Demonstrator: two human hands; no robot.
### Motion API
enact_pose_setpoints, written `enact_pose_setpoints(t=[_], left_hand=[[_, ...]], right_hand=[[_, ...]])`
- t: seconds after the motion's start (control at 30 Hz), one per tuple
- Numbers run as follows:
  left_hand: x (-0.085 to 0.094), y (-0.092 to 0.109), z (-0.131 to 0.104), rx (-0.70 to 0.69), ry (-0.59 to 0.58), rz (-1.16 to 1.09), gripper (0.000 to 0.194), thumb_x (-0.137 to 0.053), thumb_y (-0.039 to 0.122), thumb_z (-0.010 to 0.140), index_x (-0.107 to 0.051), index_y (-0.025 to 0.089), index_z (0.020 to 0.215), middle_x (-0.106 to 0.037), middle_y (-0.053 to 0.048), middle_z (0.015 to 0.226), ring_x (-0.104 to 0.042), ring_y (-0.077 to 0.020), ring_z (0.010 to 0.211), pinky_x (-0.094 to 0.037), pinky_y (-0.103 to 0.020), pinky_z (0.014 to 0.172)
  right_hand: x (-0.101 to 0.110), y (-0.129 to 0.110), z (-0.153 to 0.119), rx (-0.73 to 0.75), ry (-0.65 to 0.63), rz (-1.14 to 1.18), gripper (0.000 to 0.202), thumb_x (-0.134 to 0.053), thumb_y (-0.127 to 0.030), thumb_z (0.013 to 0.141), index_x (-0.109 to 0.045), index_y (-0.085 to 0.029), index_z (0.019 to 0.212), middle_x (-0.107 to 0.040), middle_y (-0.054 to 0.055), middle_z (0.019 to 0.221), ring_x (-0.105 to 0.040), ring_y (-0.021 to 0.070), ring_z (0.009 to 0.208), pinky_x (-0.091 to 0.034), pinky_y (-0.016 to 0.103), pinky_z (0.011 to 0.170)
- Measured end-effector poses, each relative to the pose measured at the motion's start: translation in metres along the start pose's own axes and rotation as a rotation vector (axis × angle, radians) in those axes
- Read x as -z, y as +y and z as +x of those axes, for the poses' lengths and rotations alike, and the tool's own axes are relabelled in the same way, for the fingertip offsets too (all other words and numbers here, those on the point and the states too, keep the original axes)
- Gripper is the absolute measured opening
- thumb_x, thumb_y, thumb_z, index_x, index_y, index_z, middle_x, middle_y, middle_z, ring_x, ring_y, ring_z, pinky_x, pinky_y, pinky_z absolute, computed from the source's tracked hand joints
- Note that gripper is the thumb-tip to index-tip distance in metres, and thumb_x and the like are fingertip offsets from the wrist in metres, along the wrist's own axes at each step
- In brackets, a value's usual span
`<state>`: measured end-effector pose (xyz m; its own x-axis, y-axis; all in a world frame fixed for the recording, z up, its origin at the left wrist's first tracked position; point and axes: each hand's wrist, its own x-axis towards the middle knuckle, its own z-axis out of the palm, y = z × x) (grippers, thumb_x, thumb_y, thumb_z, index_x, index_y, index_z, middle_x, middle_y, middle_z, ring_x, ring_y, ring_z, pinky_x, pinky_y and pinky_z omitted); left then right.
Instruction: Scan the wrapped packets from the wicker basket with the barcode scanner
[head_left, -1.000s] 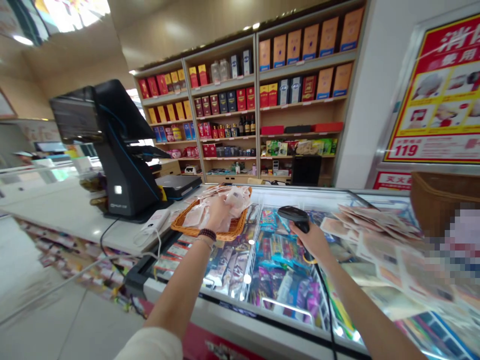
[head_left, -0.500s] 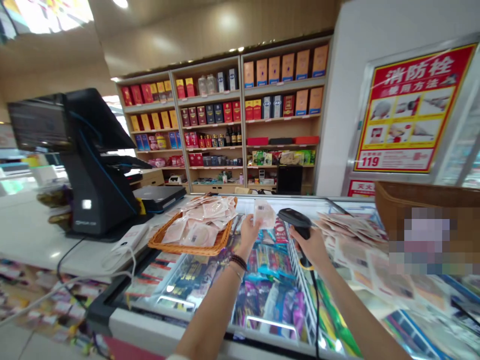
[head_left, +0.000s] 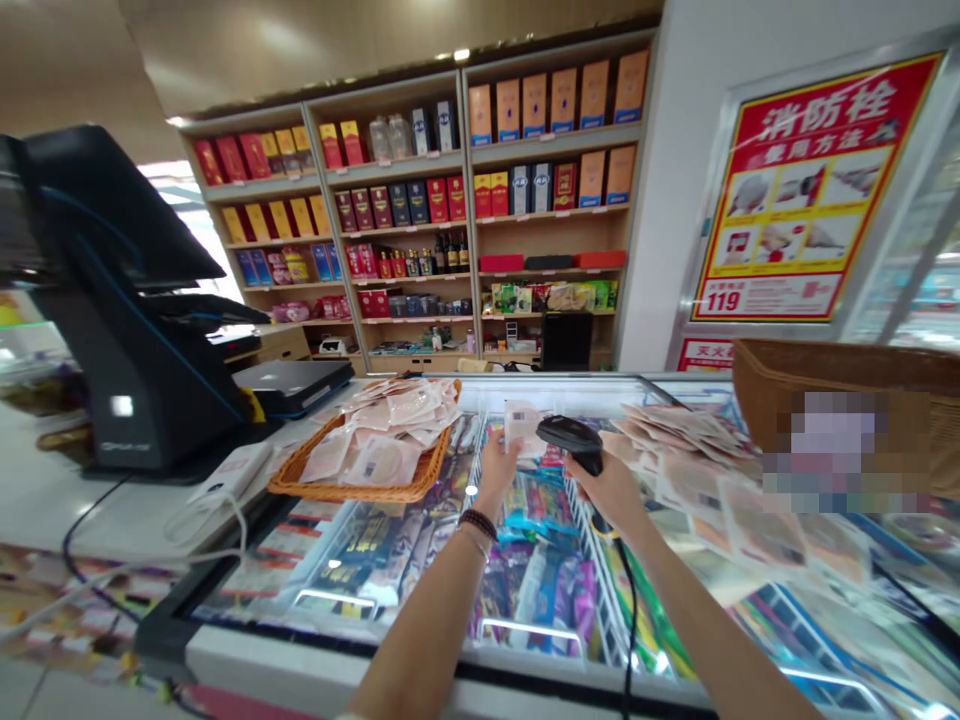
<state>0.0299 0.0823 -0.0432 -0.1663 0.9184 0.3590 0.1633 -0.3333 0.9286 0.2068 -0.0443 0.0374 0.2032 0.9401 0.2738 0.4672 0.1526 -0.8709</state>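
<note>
Left grip (head_left: pixel 498 468) pinching clear packet (head_left: pixel 524 424), near upright above freezer (head_left: pixel 277 655). Right grip (head_left: pixel 613 492) wrapped round scanner (head_left: pixel 574 440), head just right of packet, long axis pointing left. Contact hard to tell.

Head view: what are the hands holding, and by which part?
Left hand holds a packet by its lower left edge; right hand grips the black scanner by its handle.

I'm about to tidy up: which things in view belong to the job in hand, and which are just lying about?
In the job:
packet, in the left hand
black scanner, in the right hand
likely wicker basket of packets
likely packet pile at right

Apparently just about:
shelved boxes
wall poster
bagged goods in the display chest
</note>
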Motion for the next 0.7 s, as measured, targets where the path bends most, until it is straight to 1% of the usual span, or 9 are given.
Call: enact_pose_setpoints(t=[0.2,0.3,0.47,0.57,0.7], left_hand=[[0.001,0.001,-0.001,0.022,-0.018,-0.010,0.032,-0.071,0.021,0.083,-0.068,0.015,0.114,-0.079,-0.011,0.099,-0.075,-0.0224,0.083,-0.056,-0.030,0.074],[0.002,0.006,-0.003,0.027,0.001,0.007,0.028,-0.072,0.019,0.082,-0.069,0.015,0.110,-0.080,-0.012,0.101,-0.076,-0.0242,0.088,-0.057,-0.031,0.077],[0.003,0.010,-0.004,0.044,0.005,0.034,0.027,-0.072,0.018,0.081,-0.069,0.016,0.108,-0.079,-0.011,0.097,-0.076,-0.0251,0.086,-0.057,-0.033,0.077],[0.003,0.010,-0.003,0.042,0.017,0.053,0.025,-0.071,0.018,0.081,-0.069,0.016,0.106,-0.080,-0.011,0.098,-0.076,-0.0246,0.087,-0.057,-0.032,0.078],[0.003,0.008,-0.002,0.028,0.006,0.055,0.026,-0.072,0.020,0.082,-0.070,0.016,0.108,-0.080,-0.012,0.100,-0.076,-0.0241,0.086,-0.057,-0.033,0.079]], right_hand=[[0.004,-0.004,-0.002,0.022,-0.017,-0.006,0.039,-0.058,-0.059,0.079,-0.062,-0.023,0.065,-0.058,0.003,0.043,-0.062,0.0212,0.043,-0.048,0.031,0.050],[0.004,-0.003,-0.002,0.021,-0.016,0.011,0.038,-0.059,-0.059,0.079,-0.062,-0.023,0.066,-0.057,0.002,0.042,-0.062,0.0214,0.042,-0.048,0.031,0.050],[0.004,0.000,-0.001,0.012,-0.013,0.005,0.038,-0.061,-0.059,0.078,-0.062,-0.024,0.066,-0.056,0.001,0.041,-0.062,0.0216,0.042,-0.047,0.031,0.049],[0.003,0.003,-0.001,0.013,0.008,0.010,0.038,-0.061,-0.060,0.077,-0.062,-0.024,0.066,-0.058,0.001,0.044,-0.062,0.0209,0.042,-0.047,0.030,0.050],[0.003,0.008,0.002,0.016,0.024,0.067,0.040,-0.062,-0.063,0.077,-0.061,-0.024,0.071,-0.066,0.003,0.053,-0.061,0.0191,0.042,-0.046,0.029,0.047]])
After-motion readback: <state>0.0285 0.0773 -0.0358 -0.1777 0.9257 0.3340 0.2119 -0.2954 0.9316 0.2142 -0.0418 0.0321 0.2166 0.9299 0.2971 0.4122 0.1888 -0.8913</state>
